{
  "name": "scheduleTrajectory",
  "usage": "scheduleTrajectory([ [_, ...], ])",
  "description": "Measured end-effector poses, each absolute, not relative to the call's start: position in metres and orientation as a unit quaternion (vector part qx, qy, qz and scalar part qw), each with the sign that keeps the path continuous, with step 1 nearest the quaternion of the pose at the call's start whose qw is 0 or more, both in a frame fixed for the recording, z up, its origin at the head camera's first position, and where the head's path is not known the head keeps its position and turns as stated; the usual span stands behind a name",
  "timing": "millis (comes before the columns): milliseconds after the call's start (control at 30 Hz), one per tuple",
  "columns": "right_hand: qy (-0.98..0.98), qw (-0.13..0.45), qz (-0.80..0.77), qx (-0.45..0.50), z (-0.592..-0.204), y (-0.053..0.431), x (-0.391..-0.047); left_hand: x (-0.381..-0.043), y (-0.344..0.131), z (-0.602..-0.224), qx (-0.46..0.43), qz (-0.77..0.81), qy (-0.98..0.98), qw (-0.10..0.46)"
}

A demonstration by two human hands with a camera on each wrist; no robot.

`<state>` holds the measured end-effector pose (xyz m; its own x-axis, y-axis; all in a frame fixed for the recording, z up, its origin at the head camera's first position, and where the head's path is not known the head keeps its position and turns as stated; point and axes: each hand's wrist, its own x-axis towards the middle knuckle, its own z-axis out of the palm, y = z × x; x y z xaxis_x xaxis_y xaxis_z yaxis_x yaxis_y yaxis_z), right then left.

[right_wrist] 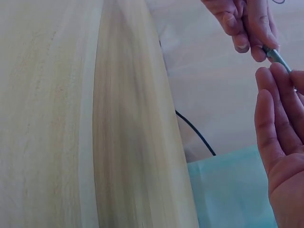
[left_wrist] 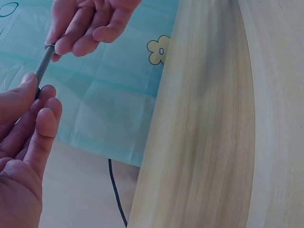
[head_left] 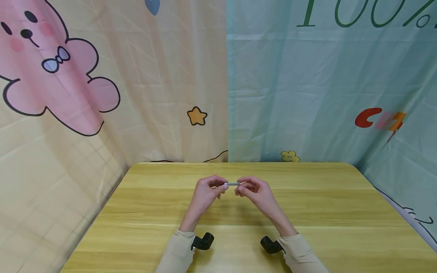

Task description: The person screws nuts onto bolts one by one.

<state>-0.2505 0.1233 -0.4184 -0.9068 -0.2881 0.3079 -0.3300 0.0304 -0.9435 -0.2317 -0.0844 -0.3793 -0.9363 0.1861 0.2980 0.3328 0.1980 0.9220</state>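
A slim grey metal bolt point(head_left: 233, 184) is held level between both hands above the table. My left hand point(head_left: 206, 192) pinches one end between thumb and fingers. At the opposite end, my right hand point(head_left: 257, 192) grips it with thumb and fingertips. Thread ridges show along the bolt point(left_wrist: 44, 66) in the left wrist view, with a wider rim where the right hand point(left_wrist: 92, 26) meets it. In the right wrist view part of the bolt point(right_wrist: 279, 59) appears between the two hands. Fingers cover both its ends.
The wooden table point(head_left: 232, 242) lies beneath the hands. Printed curtains point(head_left: 170, 87) hang behind it and along the sides. A black cable point(left_wrist: 115, 190) runs beyond the table edge. Each wrist carries a black camera point(head_left: 203, 241).
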Motion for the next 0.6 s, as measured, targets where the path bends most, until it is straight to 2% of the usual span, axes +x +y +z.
scheduleTrajectory([
  [333, -0.740, 0.004, 0.651, 0.167, -0.418, 0.119, -0.251, -0.253, -0.086, -0.408, -0.172, -0.607, -0.773, 0.069],
  [600, -0.724, 0.045, 0.653, 0.218, -0.419, 0.121, -0.250, -0.254, -0.089, -0.410, -0.175, -0.612, -0.768, 0.075],
])
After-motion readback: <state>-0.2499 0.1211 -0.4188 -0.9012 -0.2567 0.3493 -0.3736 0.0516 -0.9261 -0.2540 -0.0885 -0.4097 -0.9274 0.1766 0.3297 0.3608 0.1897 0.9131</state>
